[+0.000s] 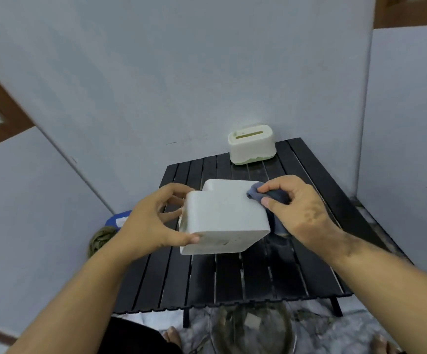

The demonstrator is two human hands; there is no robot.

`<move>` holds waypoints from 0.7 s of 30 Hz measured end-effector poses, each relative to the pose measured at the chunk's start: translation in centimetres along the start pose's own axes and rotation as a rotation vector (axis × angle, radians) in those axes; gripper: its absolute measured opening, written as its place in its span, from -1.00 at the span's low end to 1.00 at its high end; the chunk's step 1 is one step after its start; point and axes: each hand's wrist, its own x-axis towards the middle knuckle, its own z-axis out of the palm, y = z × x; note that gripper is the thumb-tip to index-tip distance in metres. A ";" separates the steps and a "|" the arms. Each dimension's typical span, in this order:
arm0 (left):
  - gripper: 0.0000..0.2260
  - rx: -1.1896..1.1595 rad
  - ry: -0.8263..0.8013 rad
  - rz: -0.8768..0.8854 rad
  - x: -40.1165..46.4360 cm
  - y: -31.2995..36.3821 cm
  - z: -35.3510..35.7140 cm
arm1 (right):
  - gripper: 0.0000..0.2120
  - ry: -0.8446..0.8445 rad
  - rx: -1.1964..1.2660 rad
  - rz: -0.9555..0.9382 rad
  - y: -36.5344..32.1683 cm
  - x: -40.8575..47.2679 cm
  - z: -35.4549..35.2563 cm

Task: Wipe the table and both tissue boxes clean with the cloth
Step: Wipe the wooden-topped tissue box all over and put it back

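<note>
Head view: two tissue boxes [224,215] [252,144] (one held), one cloth [268,195].

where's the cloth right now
In the head view, the dark blue cloth sits right of centre, pinched in the right hand against the far right corner of the white tissue box held over the black table.

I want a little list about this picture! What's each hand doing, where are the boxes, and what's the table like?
left hand: left hand grips the white plastic tissue box, held tilted above the table
right hand: right hand pinches the dark blue cloth against that box's far right corner
other box: cream tissue box with green base stands upright at the table's far edge, by the wall
table: black slatted table
</note>
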 end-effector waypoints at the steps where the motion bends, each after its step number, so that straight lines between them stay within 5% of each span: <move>1: -0.35 -0.030 0.027 0.005 -0.2 -0.4 0.1 | -0.80 0.023 -0.081 -0.088 -0.5 -0.4 0.8; 4: -0.36 -0.104 0.089 0.001 -1.0 -1.2 0.4 | -0.82 -0.040 -0.234 -0.444 -2.6 -2.1 4.4; 7: -0.33 -0.149 0.139 -0.006 -1.8 -1.9 0.9 | -0.70 -0.372 -0.263 -0.716 -4.6 -3.5 6.1; 9: -0.32 -0.162 0.156 -0.010 -2.2 -2.2 1.2 | -0.68 -0.416 -0.345 -0.824 -3.6 -2.1 5.1; 12: -0.31 -0.140 0.169 -0.021 -2.3 -2.0 1.4 | -0.73 -0.076 -0.290 -0.501 -1.0 1.0 3.2; 14: -0.31 -0.136 0.173 -0.026 -2.2 -1.8 1.5 | -0.75 0.001 -0.248 -0.335 -1.1 1.4 4.0; 19: -0.32 -0.108 0.165 -0.013 -2.0 -1.9 1.6 | -0.74 -0.289 -0.339 -0.727 -3.1 1.3 6.2; 21: -0.32 -0.114 0.177 -0.016 -1.9 -2.0 1.5 | -0.75 -0.165 -0.303 -0.580 -2.0 3.0 4.9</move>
